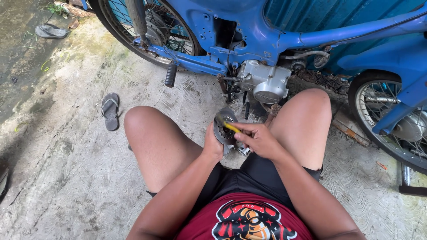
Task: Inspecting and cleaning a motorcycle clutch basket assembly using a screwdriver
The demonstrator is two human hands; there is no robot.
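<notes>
Red shirt's round emblem [250, 220] below hands, round metal part [222, 126], yellow tool [232, 128].

Blue motorbike [267, 31] is standing across the top, silver engine case [263, 82] facing the camera, black footpeg [171, 74] sticking out. Spoked wheels are showing at top left [133, 26] and right [391, 115]. One grey flip-flop [110, 111] is lying on the concrete floor [66, 169], another [51, 31] is sitting far left.
</notes>
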